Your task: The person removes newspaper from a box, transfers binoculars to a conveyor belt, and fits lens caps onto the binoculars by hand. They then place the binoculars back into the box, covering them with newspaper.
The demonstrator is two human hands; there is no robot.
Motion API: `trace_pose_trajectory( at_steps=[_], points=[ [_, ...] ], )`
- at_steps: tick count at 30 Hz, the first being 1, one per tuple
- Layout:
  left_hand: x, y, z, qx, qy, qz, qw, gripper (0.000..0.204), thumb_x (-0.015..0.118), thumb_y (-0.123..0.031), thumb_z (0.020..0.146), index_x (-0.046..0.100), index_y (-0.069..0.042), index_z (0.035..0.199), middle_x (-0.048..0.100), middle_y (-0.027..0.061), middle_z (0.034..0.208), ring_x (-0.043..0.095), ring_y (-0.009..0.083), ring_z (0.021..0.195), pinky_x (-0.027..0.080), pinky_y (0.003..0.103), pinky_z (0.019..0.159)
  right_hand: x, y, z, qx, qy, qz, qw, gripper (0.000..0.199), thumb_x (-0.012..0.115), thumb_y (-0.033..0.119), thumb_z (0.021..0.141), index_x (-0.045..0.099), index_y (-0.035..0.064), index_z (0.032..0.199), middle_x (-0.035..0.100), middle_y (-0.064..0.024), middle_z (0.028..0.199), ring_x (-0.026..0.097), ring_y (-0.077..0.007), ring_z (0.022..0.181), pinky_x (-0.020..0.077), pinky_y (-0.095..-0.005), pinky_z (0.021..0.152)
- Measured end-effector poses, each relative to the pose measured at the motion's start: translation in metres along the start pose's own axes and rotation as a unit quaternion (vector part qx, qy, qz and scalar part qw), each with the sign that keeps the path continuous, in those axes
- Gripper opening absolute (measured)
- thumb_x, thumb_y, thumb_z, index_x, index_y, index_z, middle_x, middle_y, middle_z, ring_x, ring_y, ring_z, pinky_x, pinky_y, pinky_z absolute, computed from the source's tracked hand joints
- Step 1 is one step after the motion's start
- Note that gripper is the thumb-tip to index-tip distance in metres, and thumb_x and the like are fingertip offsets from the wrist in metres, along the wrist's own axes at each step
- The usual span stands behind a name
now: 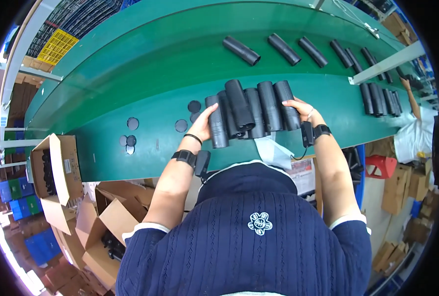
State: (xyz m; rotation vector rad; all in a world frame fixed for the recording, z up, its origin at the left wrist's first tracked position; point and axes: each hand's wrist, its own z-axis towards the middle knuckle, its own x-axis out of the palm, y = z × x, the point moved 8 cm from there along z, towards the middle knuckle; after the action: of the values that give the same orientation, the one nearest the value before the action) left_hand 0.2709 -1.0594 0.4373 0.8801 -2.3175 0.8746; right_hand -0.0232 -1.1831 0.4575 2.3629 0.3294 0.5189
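Currently, left hand (203,123) and right hand (300,109) clamped row of black ribbed tubes (251,111) from both ends, on green conveyor belt (130,84). Grip state: both closed against outer tubes. Risk: middle tube rode above row; uneven squeeze could pop it out. Loose black caps (130,140) lay near left hand; sweep could scatter them.

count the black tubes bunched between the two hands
5 tubes lie side by side on the green belt, left hand at one end, right hand at the other; more may hide beneath.
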Motion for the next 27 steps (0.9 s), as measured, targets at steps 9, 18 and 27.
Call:
trace_pose_trajectory(
  at_steps=[9, 18, 27],
  points=[
    [-0.01, -0.008, 0.0, 0.059, -0.146, 0.206, 0.966, 0.082, 0.079, -0.031, 0.076, 0.032, -0.003, 0.137, 0.05, 0.0152, 0.126, 0.053, 0.026, 0.114, 0.048, 0.045, 0.09, -0.082, -0.002, 0.024, -0.099, -0.233, -0.35, 0.902, 0.096, 0.078, 0.04, 0.071, 0.027, 0.0037, 0.144, 0.056, -0.0248, 0.119, 0.057, -0.0339, 0.109, 0.0449, -0.0375, 0.095],
    [-0.041, -0.007, 0.009, 0.127, -0.207, 0.281, 0.928, 0.091, 0.072, -0.031, 0.081, 0.018, 0.003, 0.145, 0.039, 0.0242, 0.138, 0.042, 0.0322, 0.127, 0.041, 0.043, 0.101, 0.008, -0.054, -0.066, -0.263, -0.174, -0.532, 0.786, 0.034, 0.07, 0.04, 0.077, 0.064, 0.006, 0.075, 0.063, -0.0149, 0.067, 0.064, -0.0342, 0.069, 0.0506, -0.0445, 0.064],
    [-0.027, -0.012, 0.002, 0.119, -0.295, 0.498, 0.807, 0.105, 0.062, -0.053, 0.082, 0.0, -0.002, 0.15, 0.002, 0.0355, 0.15, -0.001, 0.0411, 0.143, 0.01, 0.043, 0.115, 0.064, -0.111, -0.07, -0.293, -0.064, -0.536, 0.789, 0.02, 0.067, 0.013, 0.071, 0.061, 0.0043, 0.089, 0.061, -0.0129, 0.094, 0.062, -0.0342, 0.085, 0.0497, -0.0423, 0.073]
  ],
)
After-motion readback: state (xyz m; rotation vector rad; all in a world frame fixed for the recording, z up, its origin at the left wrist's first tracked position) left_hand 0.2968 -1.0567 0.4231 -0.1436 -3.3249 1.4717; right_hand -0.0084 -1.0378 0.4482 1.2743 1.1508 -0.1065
